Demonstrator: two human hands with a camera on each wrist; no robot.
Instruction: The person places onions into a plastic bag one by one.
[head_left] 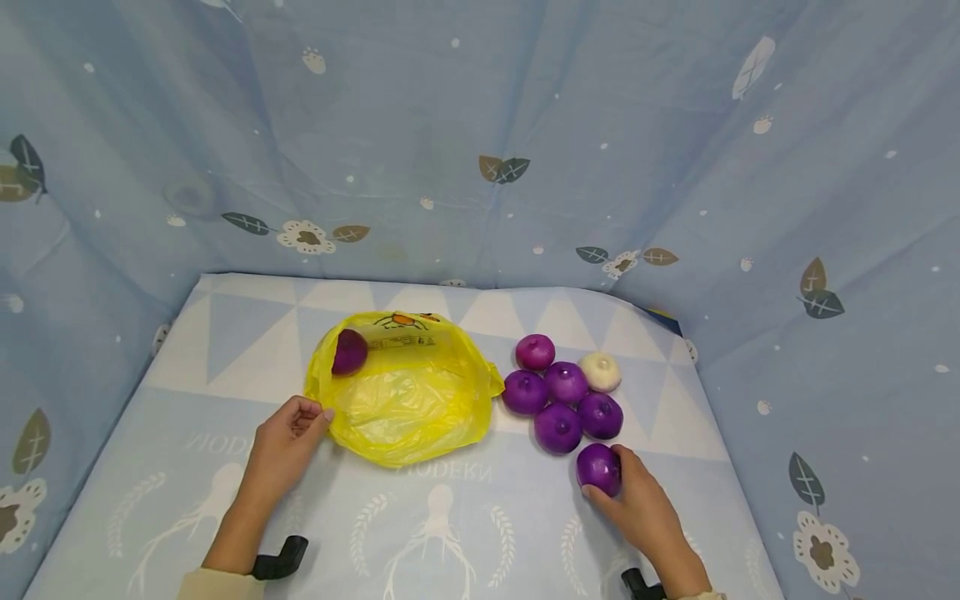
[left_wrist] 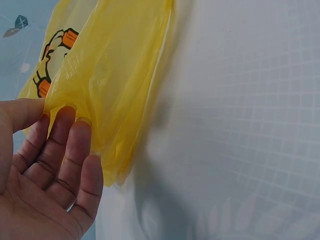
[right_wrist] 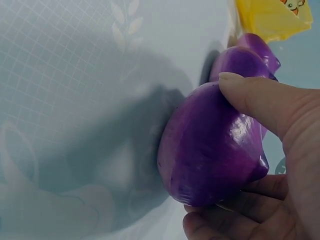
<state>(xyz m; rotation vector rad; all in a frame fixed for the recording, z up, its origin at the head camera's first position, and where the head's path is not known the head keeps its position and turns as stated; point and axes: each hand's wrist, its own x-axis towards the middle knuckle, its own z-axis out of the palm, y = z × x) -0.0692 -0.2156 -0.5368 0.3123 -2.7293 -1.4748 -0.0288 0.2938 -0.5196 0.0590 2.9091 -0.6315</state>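
Observation:
A yellow plastic bag (head_left: pixel 408 408) lies with its mouth spread wide on the table, and one purple onion (head_left: pixel 349 352) shows inside at its left. My left hand (head_left: pixel 288 442) pinches the bag's near-left rim between thumb and fingers; in the left wrist view the thin plastic (left_wrist: pixel 115 75) bunches at the fingertips. My right hand (head_left: pixel 637 504) grips another purple onion (head_left: pixel 597 468) at the near end of a cluster, thumb on one side and fingers on the other. The same onion (right_wrist: pixel 210 150) fills the middle of the right wrist view.
Several purple onions (head_left: pixel 558 428) sit close together right of the bag, with a white onion (head_left: pixel 600 372) at their far right. A patterned cloth covers the table (head_left: pixel 360 533). Blue printed curtains (head_left: pixel 420 150) stand at the back and both sides.

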